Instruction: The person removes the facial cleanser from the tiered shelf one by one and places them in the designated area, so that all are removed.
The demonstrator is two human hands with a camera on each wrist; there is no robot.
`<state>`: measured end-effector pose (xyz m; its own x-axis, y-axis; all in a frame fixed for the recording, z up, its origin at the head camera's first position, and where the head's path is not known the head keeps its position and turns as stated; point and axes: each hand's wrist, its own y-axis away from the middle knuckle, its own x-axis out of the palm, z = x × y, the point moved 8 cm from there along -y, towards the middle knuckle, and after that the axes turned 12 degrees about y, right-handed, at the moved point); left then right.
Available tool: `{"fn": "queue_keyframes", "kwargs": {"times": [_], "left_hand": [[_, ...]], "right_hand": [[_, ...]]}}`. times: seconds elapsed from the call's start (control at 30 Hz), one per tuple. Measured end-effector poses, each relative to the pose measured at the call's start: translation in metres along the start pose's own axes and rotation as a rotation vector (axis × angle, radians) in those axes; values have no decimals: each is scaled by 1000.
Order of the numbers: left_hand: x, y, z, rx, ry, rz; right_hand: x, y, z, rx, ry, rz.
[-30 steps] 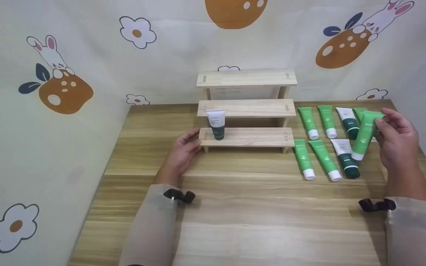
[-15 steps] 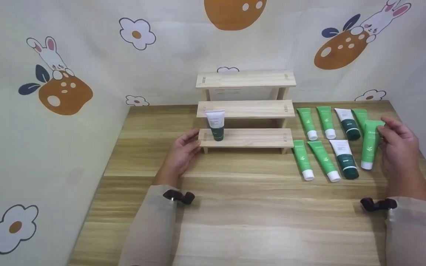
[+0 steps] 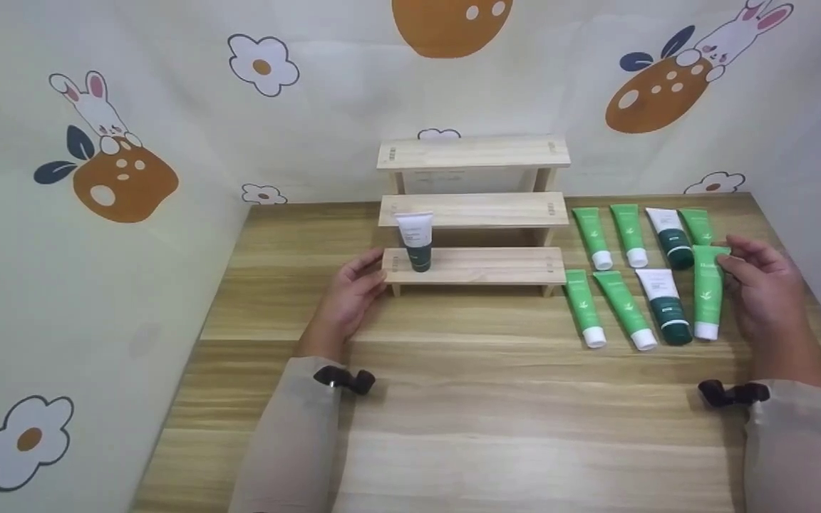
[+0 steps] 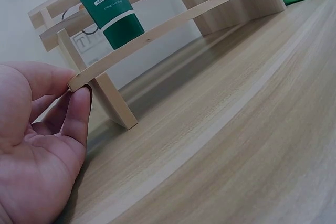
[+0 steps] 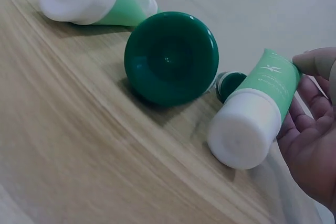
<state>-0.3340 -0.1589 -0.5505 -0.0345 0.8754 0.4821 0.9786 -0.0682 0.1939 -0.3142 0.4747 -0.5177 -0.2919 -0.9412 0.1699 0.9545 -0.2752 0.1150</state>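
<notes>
My left hand pinches the left end of the lowest step of a three-tier wooden display stand. Thumb and fingers meet on that board's corner in the left wrist view. A white and dark green squeeze tube stands cap down at the left of this step. At the right, my right hand holds a green squeeze tube by its flat end, white cap towards me. Seen in the right wrist view, this held tube is at or just above the table; which, I cannot tell.
Several tubes lie in two rows right of the stand, caps towards me. A white and dark green tube lies just left of the held one, and a green tube lies behind it. A patterned cloth wall backs the wooden table.
My right hand has brought the green tube down and towards me, turning it nearly straight into the front row beside the white and dark green tube. The left hand has stayed on the stand.
</notes>
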Motion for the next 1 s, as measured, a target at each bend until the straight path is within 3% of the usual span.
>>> {"fn": "queue_keyframes", "kwargs": {"times": [0.5,1.0], "left_hand": [[-1,2,0,-8,9,-11],[-1,0,0,-9,-4,-5]], "right_hand": [[1,0,-14,39,62,133],[2,-3,-14,44,205,133]]}}
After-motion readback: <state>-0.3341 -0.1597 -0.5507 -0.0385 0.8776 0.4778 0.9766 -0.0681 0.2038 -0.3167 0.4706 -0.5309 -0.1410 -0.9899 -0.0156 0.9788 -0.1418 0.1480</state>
